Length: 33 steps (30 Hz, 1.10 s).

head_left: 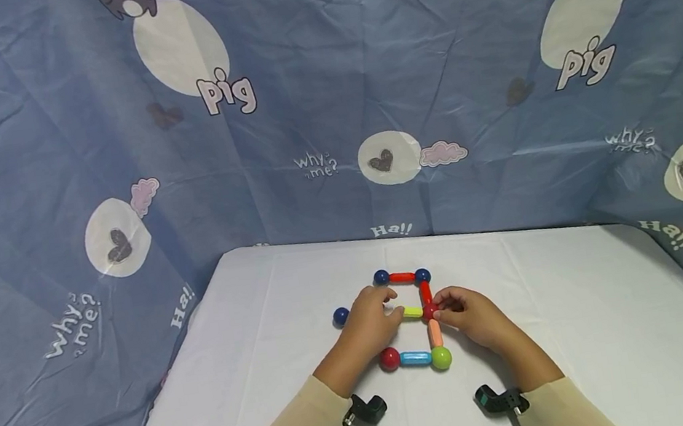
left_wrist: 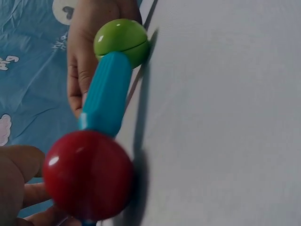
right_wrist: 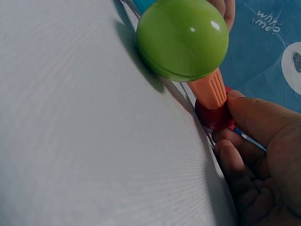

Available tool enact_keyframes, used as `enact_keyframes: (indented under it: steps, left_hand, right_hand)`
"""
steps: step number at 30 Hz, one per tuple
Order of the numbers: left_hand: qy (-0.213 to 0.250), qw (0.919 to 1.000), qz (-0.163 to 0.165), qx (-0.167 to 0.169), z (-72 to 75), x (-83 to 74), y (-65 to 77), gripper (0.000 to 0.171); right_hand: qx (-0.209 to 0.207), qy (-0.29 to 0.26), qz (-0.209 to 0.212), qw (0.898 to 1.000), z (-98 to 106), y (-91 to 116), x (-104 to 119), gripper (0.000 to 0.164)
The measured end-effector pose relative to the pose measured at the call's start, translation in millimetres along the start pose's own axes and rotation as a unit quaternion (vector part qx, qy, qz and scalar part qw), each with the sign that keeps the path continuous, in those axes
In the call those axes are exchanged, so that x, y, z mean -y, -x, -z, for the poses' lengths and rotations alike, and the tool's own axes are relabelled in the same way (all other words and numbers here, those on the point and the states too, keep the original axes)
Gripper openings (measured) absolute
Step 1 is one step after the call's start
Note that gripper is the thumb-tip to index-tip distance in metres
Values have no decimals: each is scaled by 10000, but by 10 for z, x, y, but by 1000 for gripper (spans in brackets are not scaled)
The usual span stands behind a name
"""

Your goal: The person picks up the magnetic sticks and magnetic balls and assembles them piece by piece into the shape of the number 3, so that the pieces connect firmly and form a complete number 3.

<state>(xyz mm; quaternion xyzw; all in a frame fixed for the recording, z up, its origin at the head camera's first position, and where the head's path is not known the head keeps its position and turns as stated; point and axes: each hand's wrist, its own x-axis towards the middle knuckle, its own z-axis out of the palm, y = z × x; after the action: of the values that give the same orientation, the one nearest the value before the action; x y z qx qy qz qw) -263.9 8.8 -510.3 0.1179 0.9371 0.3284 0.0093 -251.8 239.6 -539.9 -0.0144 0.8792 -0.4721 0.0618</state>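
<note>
On the white table lies a figure of toy rods and balls. My right hand (head_left: 474,314) pinches a red ball (head_left: 430,311) between thumb and fingers at the figure's right side. From that ball a yellow-green rod (head_left: 412,312) runs left to my left hand (head_left: 371,323), whose thumb and fingers hold its far end; that end is hidden. A red rod (head_left: 425,292) goes up from the ball and an orange rod (right_wrist: 210,89) goes down to a green ball (right_wrist: 183,40). A blue rod (left_wrist: 107,92) links the green ball to another red ball (left_wrist: 89,175), beside my left wrist.
At the top, a red rod (head_left: 402,277) joins two dark blue balls, one at the left corner (head_left: 381,278) and one at the right corner (head_left: 422,275). Another dark blue ball (head_left: 341,317) is left of my left hand. A blue printed cloth (head_left: 324,98) hangs behind the table (head_left: 596,322).
</note>
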Motion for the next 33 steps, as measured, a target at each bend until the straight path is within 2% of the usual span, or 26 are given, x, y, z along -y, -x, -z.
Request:
enact_keyframes:
  steps: [4, 9, 13, 16, 20, 24, 28, 33]
  left_hand:
    - [-109, 9996, -13, -251, 115, 45, 34, 31]
    - [-173, 9975, -50, -677, 274, 182, 45, 28]
    - [-226, 9949, 133, -973, 399, 306, 40, 32]
    - [-275, 9939, 352, -1010, 469, 415, 39, 41]
    - [-219, 9951, 652, -704, 522, 585, 44, 54]
    - [154, 9963, 783, -322, 570, 731, 54, 57]
    - [493, 9965, 670, -42, 596, 819, 71, 53]
    - [427, 9984, 351, 136, 600, 856, 104, 38]
  right_hand:
    - [16, 24, -48, 10000, -1, -7, 13, 21]
    - [0, 149, -20, 9999, 22, -8, 29, 21]
    - [-44, 161, -6, 9999, 36, -16, 30, 21]
    - [-36, 148, 5, 9999, 35, -22, 26, 21]
    - [-17, 136, -15, 9999, 27, -17, 13, 21]
    - [-25, 100, -7, 9999, 20, -12, -2, 22]
    - [-39, 118, -16, 9999, 18, -10, -7, 22]
    - [-1, 77, -62, 10000, 6, -6, -5, 23]
